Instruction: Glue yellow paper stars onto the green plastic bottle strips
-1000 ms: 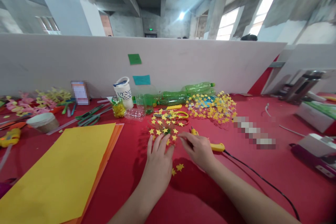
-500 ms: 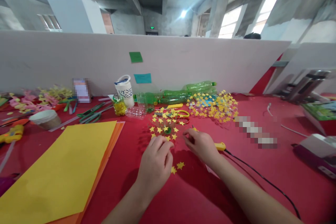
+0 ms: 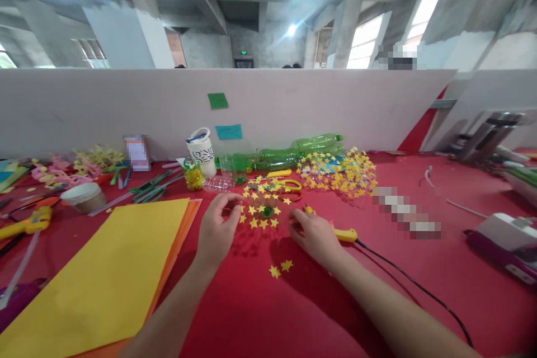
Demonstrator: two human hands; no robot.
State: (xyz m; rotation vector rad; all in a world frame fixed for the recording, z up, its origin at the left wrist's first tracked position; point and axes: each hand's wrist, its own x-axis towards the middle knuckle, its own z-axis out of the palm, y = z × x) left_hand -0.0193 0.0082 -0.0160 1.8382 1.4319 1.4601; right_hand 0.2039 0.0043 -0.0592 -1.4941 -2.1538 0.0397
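Observation:
A decoration of yellow stars on clear strips point(image 3: 263, 223) fans out around a green bottle cap point(image 3: 267, 212). My left hand point(image 3: 216, 229) is at its left edge, thumb and index finger bent together there; they appear to pinch a strip. To the right of the decoration, my right hand point(image 3: 316, 236) hovers with fingers loosely bent and apart, nothing visible between them. Just beyond and partly behind that hand lies a yellow-handled corded tool point(image 3: 346, 235), perhaps a soldering iron. Loose yellow stars point(image 3: 274, 272) rest on the red table between my forearms.
Yellow paper sheets point(image 3: 104, 268) cover the left front. Behind are scissors point(image 3: 293, 189), green plastic bottles point(image 3: 277, 158), a white pen cup point(image 3: 202, 154) and another star cluster point(image 3: 352, 170). A yellow glue gun point(image 3: 29, 225) lies far left; a power strip point(image 3: 507, 251) sits right.
My left hand has moved left and away from me, from the near side of the star decoration to its left edge. My right hand has shifted slightly nearer. The view has tilted up a little.

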